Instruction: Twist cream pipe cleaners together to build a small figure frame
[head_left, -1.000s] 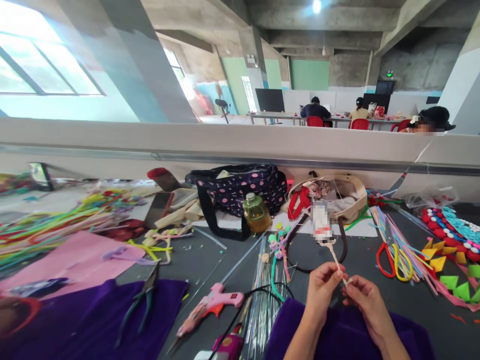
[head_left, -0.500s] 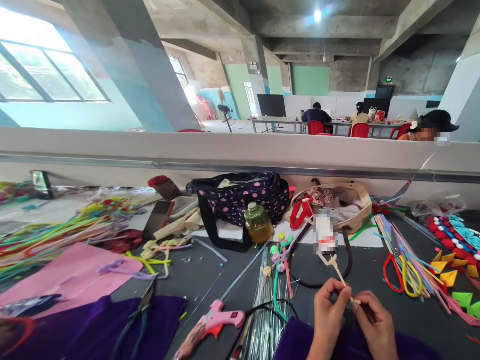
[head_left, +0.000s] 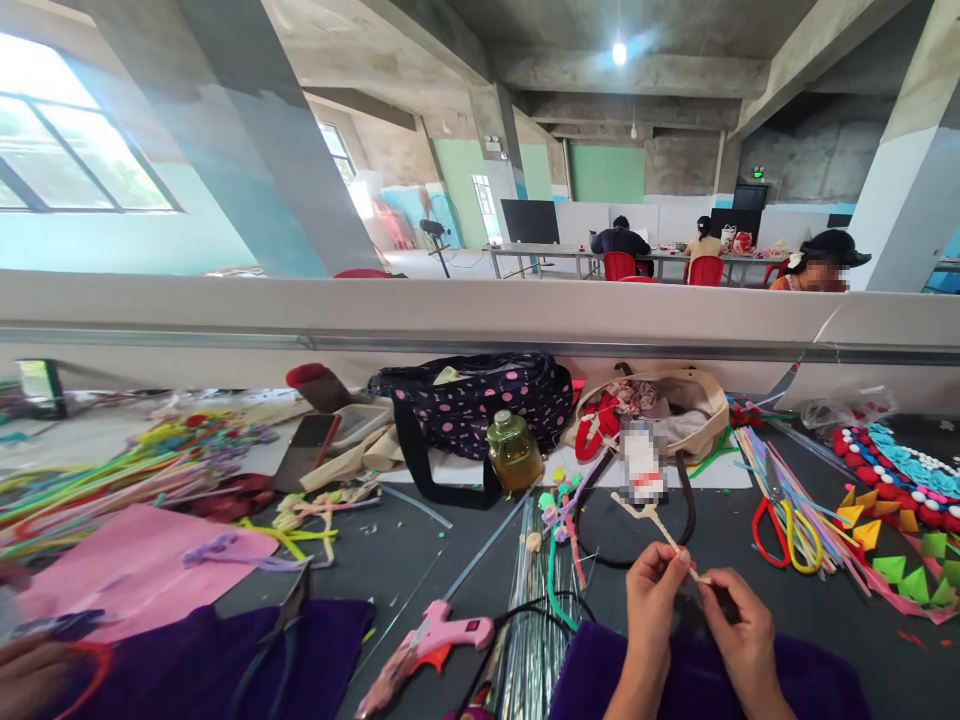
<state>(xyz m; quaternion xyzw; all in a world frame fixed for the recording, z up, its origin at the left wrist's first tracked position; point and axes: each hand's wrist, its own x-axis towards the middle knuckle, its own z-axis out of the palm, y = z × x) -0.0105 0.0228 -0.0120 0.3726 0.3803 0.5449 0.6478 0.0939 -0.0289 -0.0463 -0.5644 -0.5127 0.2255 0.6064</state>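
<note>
Both grips (head_left: 694, 592) on up-left-slanting stick (head_left: 660, 525)

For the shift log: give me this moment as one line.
left hand: pinching thin beige strip | right hand: pinching its near end | nearby: pink glue gun, scissors

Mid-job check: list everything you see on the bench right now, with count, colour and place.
thin cream pipe-cleaner stem: one, cream, pinched between both hands
pink hot-glue gun: one, pink, front centre
dark polka-dot fabric bag: one, navy with pink dots, back centre
small plastic bottle of yellow liquid: one, yellow, before the bag
red-and-yellow-handled scissors: one pair, right
black headband hoop: one, black, centre
beige tote bag: one, beige, back right
pink felt sheet: one, pink, left
dark-handled pliers: one, front left
green felt triangles: several, far right
left hand: pinching stem
right hand: pinching stem's near end
</note>
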